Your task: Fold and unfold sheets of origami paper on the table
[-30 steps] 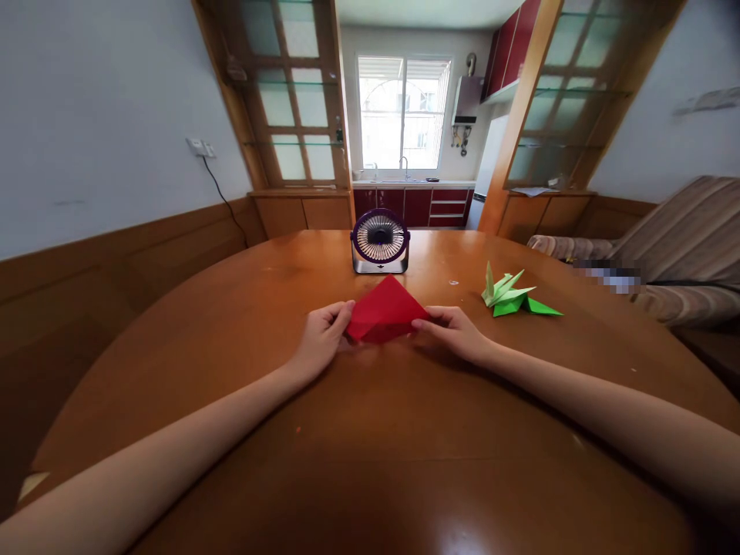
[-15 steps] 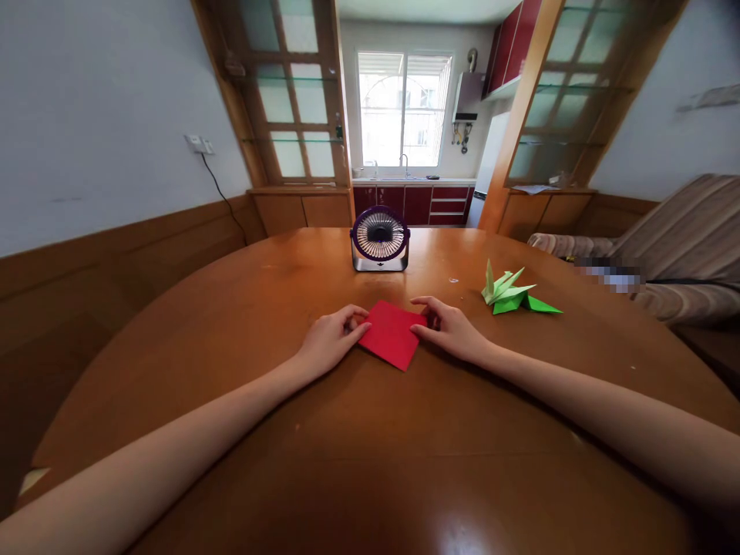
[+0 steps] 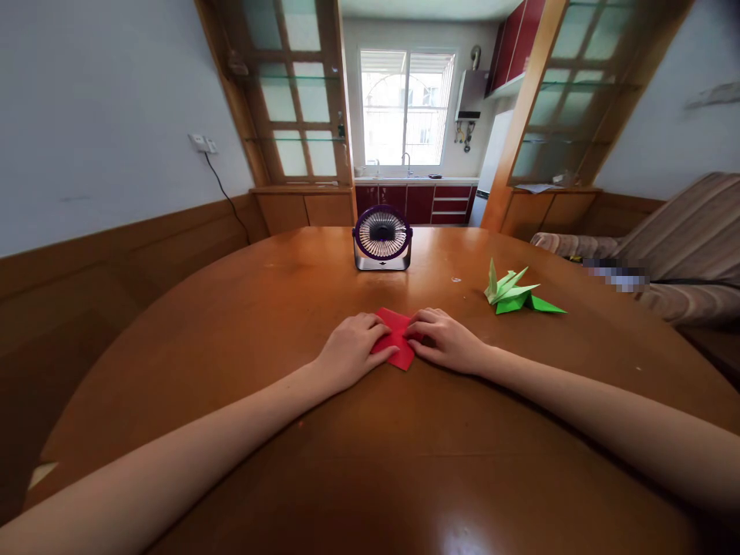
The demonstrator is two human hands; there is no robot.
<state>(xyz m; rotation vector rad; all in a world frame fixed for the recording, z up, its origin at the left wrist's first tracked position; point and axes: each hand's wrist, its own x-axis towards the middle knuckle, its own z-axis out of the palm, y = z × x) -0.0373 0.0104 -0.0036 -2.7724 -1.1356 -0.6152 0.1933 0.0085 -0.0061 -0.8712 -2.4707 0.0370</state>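
Midway across the glossy brown wooden surface (image 3: 370,470), left hand (image 3: 351,349) and right hand (image 3: 449,341) curl over folded red paper (image 3: 401,357); whether they pinch is unclear. A fold seems underway, calling for creasing next.

Bright kitchen window (image 3: 407,108) — red cabinets (image 3: 421,206) below — pale walls (image 3: 104,116); striped seat (image 3: 687,231) at right, perhaps a sofa.

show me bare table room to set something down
Open: the glossy brown wooden table left of the round purple-rimmed fan, and between the forearms. Crowded: the middle, where left hand and right hand touch the red folded paper; also around the green folded-paper figure right of the fan.
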